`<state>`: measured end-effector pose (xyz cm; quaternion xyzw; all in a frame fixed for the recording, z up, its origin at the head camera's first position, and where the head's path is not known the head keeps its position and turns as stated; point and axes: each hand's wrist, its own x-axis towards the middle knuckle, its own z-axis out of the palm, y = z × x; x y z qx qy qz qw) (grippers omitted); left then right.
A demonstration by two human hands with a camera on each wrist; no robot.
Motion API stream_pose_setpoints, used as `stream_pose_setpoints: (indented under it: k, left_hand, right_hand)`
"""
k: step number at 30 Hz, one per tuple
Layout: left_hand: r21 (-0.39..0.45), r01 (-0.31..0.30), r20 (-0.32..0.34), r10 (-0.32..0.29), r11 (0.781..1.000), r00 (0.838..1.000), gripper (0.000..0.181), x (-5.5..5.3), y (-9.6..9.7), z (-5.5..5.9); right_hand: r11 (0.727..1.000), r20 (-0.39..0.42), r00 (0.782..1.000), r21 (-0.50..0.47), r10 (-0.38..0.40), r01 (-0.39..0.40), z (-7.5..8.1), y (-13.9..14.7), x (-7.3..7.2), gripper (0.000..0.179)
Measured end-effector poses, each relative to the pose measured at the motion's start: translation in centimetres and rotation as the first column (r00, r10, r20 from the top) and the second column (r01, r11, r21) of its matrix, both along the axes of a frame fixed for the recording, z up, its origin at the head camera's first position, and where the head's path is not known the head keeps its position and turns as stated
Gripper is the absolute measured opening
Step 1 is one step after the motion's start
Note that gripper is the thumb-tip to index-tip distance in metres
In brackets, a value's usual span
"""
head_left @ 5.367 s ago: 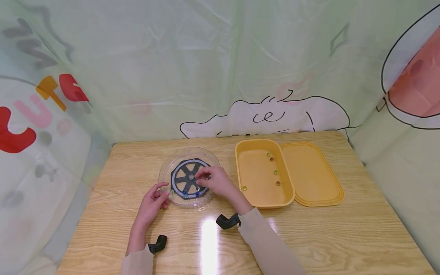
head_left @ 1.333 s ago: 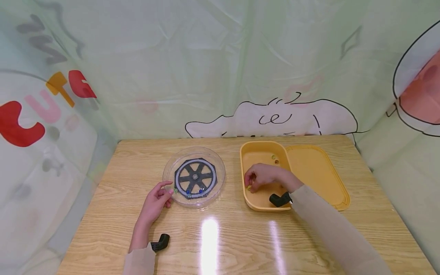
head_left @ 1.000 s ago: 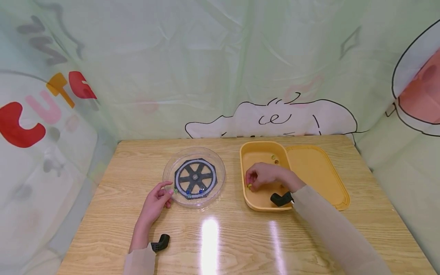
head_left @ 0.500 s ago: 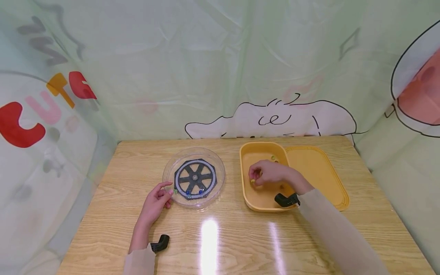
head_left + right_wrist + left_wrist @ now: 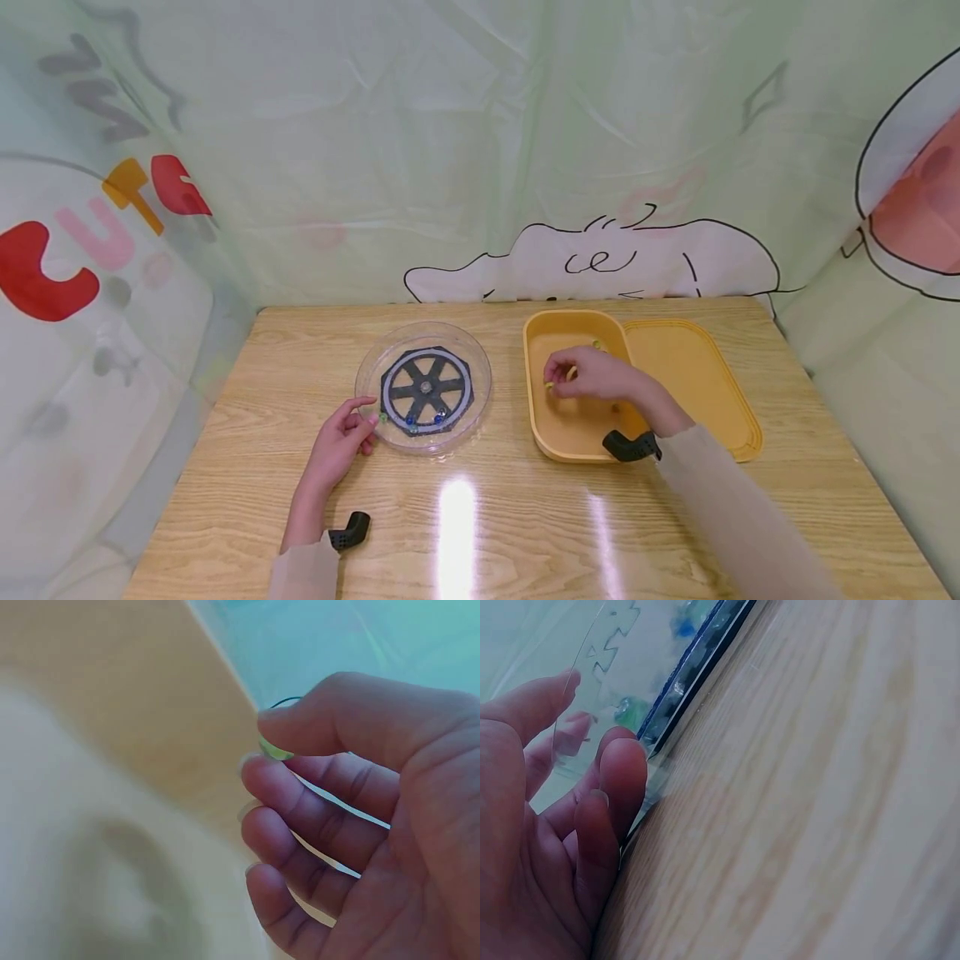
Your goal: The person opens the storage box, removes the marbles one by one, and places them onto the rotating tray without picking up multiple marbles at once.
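Observation:
In the head view my right hand point(image 5: 588, 372) is above the yellow box point(image 5: 534, 425), thumb and fingertips pinching a yellow-green glass marble point(image 5: 276, 748). The other fingers curl loosely below it. My left hand point(image 5: 339, 439) is at the near-left rim of a round clear plastic dish point(image 5: 480, 350), its fingertips bent about the rim. A black spoked wheel shape point(image 5: 426, 385) with a pale ring shows within the dish. Along the dish's near side lie several small marbles, among them a green marble point(image 5: 383, 417) and a blue marble point(image 5: 439, 419).
A flat yellow lid point(image 5: 693, 383) lies to the right of the box, against its side. Inside the box are a brown marble point(image 5: 617, 407) and another yellow-green marble point(image 5: 597, 344), partly hidden by my right hand. A printed curtain point(image 5: 360, 167) hangs behind the wooden table point(image 5: 300, 350).
My right hand went from the dish to the box, took hold of the yellow-green marble near the left wall, and has moved slightly up and right with it. My left hand has stayed put.

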<state>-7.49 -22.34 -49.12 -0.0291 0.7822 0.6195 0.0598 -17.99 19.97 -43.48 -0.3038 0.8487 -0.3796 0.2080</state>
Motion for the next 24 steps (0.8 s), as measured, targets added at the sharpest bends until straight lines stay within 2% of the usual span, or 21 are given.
stream_pose_setpoints:
  k: [10, 18, 24]
  left_hand:
    - [0.0, -0.011, 0.005, 0.011, 1.0, 1.0, 0.036, 0.0, 0.1, 0.1]
    - [-0.008, -0.011, 0.013, 0.011, 1.0, 1.0, 0.036, 0.1, 0.0, 0.1]
    - [-0.007, -0.013, 0.014, 0.013, 1.0, 1.0, 0.036, 0.0, 0.1, 0.2]
  right_hand:
    - [0.985, -0.072, 0.988, -0.113, -0.137, 0.129, 0.9, -1.4, 1.3, 0.01]
    - [0.955, -0.125, 0.957, -0.18, -0.26, 0.236, 0.6, -3.4, 2.5, 0.009]
    - [0.932, -0.087, 0.942, -0.199, -0.325, 0.303, 0.8, -5.8, 3.3, 0.014]
